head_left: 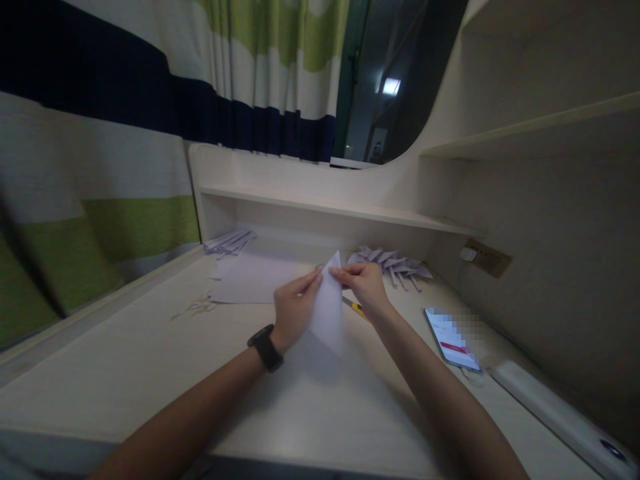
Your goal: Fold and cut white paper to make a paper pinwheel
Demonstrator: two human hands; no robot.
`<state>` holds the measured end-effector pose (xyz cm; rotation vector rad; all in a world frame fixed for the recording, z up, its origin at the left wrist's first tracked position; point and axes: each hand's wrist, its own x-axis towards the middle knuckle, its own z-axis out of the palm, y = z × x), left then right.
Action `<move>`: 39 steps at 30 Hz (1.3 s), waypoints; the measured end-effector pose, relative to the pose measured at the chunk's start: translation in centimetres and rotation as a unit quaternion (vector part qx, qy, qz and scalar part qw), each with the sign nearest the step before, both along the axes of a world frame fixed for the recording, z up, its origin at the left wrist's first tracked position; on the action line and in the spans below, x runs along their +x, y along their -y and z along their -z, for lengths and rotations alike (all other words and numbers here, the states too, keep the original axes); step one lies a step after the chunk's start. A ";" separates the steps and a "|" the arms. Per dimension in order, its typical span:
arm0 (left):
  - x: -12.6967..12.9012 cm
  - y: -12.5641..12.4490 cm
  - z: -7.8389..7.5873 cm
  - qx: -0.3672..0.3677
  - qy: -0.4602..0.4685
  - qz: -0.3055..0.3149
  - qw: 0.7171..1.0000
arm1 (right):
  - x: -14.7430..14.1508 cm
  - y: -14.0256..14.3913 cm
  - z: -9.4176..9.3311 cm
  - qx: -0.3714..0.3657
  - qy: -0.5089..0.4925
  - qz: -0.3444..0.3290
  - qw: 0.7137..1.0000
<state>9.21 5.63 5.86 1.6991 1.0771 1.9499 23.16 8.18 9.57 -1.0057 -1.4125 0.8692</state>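
Paper point(327, 310) pinched near its top point between left hand point(295, 310) and right hand point(365, 285) fingertips, held above the desk point(150, 360) mid-area.

No legible text, label, brand, number or sign is showing anywhere in view. The phone point(453, 338) is lying on the surface point(150, 373) with its screen blurred, so nothing there is reading clearly.

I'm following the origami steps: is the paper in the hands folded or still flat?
Folded. The white paper is a narrow pointed shape, pinched at its top tip by the left hand and right hand.
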 end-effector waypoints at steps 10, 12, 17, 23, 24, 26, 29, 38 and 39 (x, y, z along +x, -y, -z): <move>-0.1 -0.3 0.9 0.001 -0.059 0.016 0.998 | 0.6 0.1 -1.2 0.041 -0.089 -0.003 0.995; -0.1 -0.2 0.9 0.005 -0.063 0.016 0.998 | 0.6 0.2 -1.3 0.038 -0.080 0.000 0.996; 0.2 0.1 0.7 0.003 -0.071 0.026 0.997 | 0.8 -0.5 -0.4 0.072 -0.025 0.100 0.992; 0.2 0.1 0.5 -0.076 -0.046 0.034 0.995 | 0.5 -1.1 0.3 0.046 -0.025 0.070 0.996; 0.2 0.0 0.4 -0.086 -0.037 0.039 0.995 | 0.4 -1.2 0.3 0.022 -0.029 0.048 0.998; 0.1 -0.1 0.3 -0.099 -0.017 0.046 0.994 | 0.2 -1.3 0.4 -0.020 -0.034 0.022 0.999; 0.0 -0.4 0.2 -0.107 -0.003 0.055 0.993 | 0.1 -1.3 0.6 -0.025 -0.036 0.036 0.998; -0.3 -1.1 0.4 -0.133 0.014 0.077 0.988 | 0.1 -0.2 1.8 -0.075 -0.043 0.039 0.996; -0.3 -1.2 0.6 -0.136 0.012 0.082 0.987 | 0.1 -0.1 1.9 -0.086 -0.053 0.037 0.994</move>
